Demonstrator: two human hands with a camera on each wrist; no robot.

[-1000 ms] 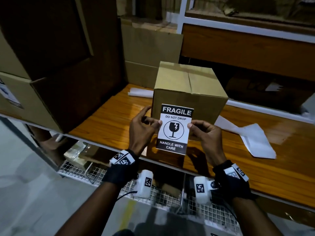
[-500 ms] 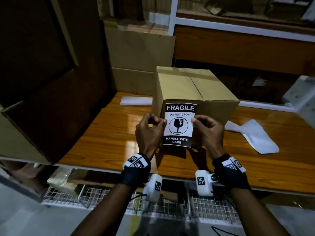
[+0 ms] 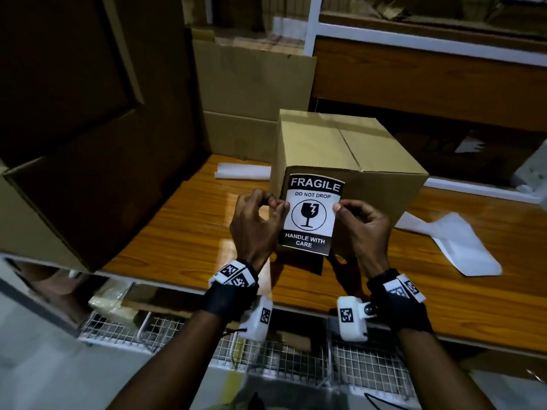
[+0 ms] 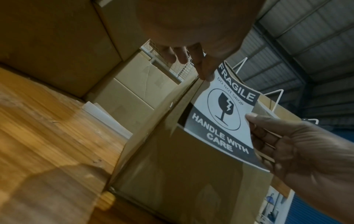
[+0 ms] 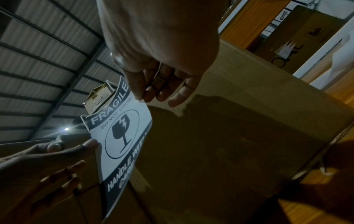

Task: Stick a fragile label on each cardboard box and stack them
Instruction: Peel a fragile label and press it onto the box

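Far left, a big dark cardboard box (image 3: 88, 161) sat on the wooden desk (image 3: 183, 232), its near corner hanging past the desk edge. Behind it a plain carton (image 3: 251, 84) stood against the back, with a white roll of backing paper (image 3: 242, 171) lying on the desk in front of it. Left hand (image 3: 254, 226) pinched the left edge of the fragile label (image 3: 310, 214) between thumb and forefinger, other fingers loosely curled. Label was upright, black-and-white, reading FRAGILE / DO NOT DROP / HANDLE WITH CARE with a broken-glass icon. It was held against the near face of the small closed cardboard box (image 3: 370, 173), which stood on the desk at centre. Left wrist view showed the label's top at the box's upper edge and its lower part curling away from the cardboard, so not fully stuck down. Right hand (image 3: 361, 229) pinched the label's right edge with thumb on the front, fingers behind. Right of the box, a crumpled white sheet (image 3: 455, 244) lay flat on the desk. Wire mesh baskets (image 3: 370, 371) sat below the desk's front edge. Both wrists wore black straps with white marker tags.
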